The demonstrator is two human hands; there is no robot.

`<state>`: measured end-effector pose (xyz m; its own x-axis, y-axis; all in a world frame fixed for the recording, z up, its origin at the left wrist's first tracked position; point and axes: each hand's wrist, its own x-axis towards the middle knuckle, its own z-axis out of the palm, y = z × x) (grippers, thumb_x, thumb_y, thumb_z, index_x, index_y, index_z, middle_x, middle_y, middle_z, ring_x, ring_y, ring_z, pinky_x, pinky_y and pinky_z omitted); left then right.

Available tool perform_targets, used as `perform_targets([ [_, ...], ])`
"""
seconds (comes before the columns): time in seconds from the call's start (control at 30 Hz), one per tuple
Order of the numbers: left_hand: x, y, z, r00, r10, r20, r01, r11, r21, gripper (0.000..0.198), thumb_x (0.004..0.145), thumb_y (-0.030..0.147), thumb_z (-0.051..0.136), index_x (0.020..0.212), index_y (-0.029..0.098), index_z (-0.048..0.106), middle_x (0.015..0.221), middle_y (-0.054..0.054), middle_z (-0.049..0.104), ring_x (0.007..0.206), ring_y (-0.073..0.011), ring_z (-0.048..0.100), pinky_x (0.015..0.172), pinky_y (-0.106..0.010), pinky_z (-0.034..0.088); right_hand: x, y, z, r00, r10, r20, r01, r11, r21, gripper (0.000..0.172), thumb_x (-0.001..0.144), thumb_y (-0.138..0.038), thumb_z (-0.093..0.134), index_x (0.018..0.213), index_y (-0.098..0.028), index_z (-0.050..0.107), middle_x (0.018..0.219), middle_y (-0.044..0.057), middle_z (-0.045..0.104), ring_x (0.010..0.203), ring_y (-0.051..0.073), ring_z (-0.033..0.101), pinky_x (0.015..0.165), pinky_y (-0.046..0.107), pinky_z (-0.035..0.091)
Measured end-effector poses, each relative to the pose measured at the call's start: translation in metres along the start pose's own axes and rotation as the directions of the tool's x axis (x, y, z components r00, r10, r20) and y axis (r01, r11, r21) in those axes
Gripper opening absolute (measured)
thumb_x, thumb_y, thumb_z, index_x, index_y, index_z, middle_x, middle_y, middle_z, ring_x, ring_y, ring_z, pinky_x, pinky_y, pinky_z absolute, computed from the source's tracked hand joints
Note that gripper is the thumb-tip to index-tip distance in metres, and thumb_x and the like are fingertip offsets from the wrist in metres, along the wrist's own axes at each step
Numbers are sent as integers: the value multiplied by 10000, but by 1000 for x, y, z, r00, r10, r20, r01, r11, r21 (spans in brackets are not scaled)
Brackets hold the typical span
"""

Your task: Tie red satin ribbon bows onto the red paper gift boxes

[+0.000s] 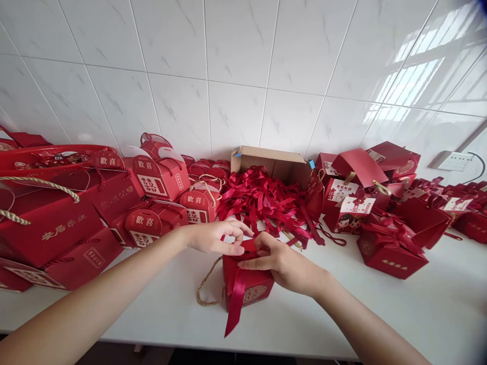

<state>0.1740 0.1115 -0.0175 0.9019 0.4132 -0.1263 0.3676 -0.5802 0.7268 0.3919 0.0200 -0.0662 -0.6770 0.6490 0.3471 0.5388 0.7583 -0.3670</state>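
A small red gift box (254,290) stands on the white table (437,309) near its front edge. A gold rope handle (207,289) hangs off its left side, and a red ribbon (235,303) drapes down its front. My left hand (216,237) pinches the top of the box from the left, fingers closed on the ribbon there. My right hand (283,263) rests on the top from the right, fingers pressed against the box and ribbon.
A heap of loose red ribbons (266,203) spills from an open cardboard box (274,163) at the tiled wall. Red gift boxes with rope handles (160,192) crowd the left. Finished ribboned boxes (388,248) stand on the right. A white wall socket (451,161) sits far right.
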Motion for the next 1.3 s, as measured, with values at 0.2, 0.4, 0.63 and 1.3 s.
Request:
perform_targets([
  [0.2, 2, 1, 6, 997, 43, -62, -45, 998, -39, 293, 877, 445, 539, 728, 206, 619, 1381, -41, 509, 1285, -231, 432, 1068, -353, 333, -1, 1, 1, 999, -12, -33, 13, 1000, 26, 484, 862, -10, 425, 1182, -282, 665, 984, 72, 456, 766, 132, 504, 707, 282, 505],
  [0.4, 0, -6, 15, 999, 31, -20, -32, 997, -70, 312, 883, 429, 529, 683, 192, 557, 1417, -36, 473, 1329, -218, 400, 1047, -307, 357, -2, -2, 0, 1000, 15, -24, -15, 1000, 4, 463, 868, -8, 427, 1141, -277, 687, 968, 60, 432, 758, 122, 493, 711, 272, 506],
  [0.63, -9, 1, 17, 992, -59, -110, 51, 996, -69, 248, 846, 420, 588, 731, 200, 592, 1422, -28, 470, 1346, -251, 364, 1054, -342, 329, -6, 0, 2, 978, 9, -206, 5, 998, 65, 370, 918, -72, 387, 1186, -232, 587, 982, 85, 553, 847, 163, 571, 724, 293, 515],
  [1.3, 5, 11, 55, 897, -111, -428, 13, 974, -226, 371, 782, 349, 626, 632, 201, 321, 938, -7, 641, 837, -169, 569, 721, -260, 445, 13, -11, 8, 826, 301, -477, -219, 950, 221, 266, 860, -149, 539, 1105, -235, 481, 874, 0, 646, 690, 114, 564, 619, 229, 449],
])
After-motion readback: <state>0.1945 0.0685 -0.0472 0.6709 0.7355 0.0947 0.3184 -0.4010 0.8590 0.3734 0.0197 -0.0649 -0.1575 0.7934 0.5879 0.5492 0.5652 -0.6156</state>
